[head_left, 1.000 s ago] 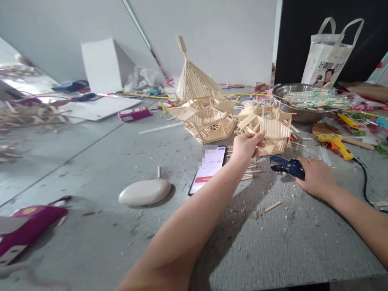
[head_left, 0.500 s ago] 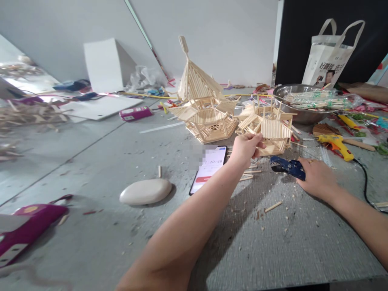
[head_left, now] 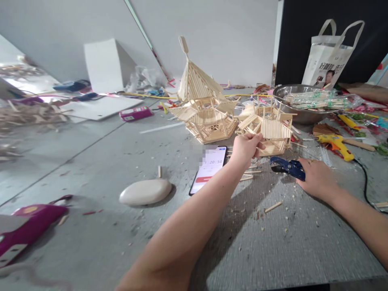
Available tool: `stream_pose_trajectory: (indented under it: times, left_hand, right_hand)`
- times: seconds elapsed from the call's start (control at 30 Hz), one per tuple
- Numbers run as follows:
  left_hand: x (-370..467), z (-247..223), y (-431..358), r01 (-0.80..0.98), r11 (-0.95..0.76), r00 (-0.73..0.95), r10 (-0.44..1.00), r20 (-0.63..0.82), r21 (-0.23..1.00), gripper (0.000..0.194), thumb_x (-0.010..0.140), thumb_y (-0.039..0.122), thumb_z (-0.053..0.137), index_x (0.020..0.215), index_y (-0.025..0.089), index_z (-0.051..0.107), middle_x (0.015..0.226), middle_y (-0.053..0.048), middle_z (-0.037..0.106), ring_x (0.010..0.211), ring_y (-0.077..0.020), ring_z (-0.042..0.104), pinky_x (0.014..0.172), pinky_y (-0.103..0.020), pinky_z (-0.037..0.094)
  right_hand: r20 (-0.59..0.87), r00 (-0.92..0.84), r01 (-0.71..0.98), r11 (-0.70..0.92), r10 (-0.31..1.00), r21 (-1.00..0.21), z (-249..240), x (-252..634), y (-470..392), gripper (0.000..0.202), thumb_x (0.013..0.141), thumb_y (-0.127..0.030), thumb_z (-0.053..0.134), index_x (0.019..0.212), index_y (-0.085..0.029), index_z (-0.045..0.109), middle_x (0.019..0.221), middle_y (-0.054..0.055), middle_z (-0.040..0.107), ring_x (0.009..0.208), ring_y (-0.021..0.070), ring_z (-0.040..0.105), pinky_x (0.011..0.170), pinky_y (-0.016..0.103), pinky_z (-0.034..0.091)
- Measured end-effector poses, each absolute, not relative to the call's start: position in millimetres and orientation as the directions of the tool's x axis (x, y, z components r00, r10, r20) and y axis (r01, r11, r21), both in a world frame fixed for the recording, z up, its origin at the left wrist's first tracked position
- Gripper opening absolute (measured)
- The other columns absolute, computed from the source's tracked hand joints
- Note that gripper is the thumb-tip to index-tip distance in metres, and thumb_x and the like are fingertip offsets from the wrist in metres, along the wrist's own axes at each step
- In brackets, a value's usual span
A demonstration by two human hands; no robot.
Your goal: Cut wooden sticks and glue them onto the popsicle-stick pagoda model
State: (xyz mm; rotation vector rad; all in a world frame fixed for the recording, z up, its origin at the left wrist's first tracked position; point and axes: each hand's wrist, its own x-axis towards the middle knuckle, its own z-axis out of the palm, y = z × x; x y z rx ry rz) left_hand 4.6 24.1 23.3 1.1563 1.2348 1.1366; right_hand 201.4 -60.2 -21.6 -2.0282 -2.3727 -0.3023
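The step in hand looked like close stick work on the smaller wooden-stick pavilion model (head_left: 275, 128), which stood on the desk (head_left: 303, 250) in front of the steel bowl (head_left: 295, 117) and to the right of a taller, spired stick pavilion (head_left: 198, 83). The person's left hand (head_left: 247, 147) reached to the model's front, thumb and fingers drawn together; whether they pinched a stick between them or met the model could not be told. The right hand (head_left: 317, 178) gripped a navy-blue hand tool (head_left: 287, 167), likely a cutter, its head turned toward the model yet apart from it. Judging from this, the next move called for a steady left pinch and a tool kept clear of the slender posts. The smaller model was pale and bare-wooded: a slatted panel sloped across its front, thin posts stuck up unevenly above, and a flat slatted base showed below. It had no spire, so it seemed less finished than its neighbour.
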Motion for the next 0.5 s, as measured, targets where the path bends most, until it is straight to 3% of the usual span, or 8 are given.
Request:
stream_pose_trajectory:
  times: [0.5]
  left_hand:
    - [2.3, 27.6, 22.8, -0.011, 0.136, 0.058, 0.989, -0.135, 0.991, 0.020, 0.082, 0.020, 0.054, 0.064, 0.011, 0.057, 0.045, 0.003, 0.056, 0.023, -0.0017, 0.035, 0.029, -0.019, 0.019]
  right_hand:
    - [0.120, -0.167, 0.977, 0.148, 0.979, 0.151, -22.2, 201.6, -60.3, 0.048, 0.072, -0.039, 0.049, 0.114, -0.015, 0.050, 0.092, 0.012, 0.064, 0.081, 0.0277, 0.059, 0.069, 0.035, 0.036]
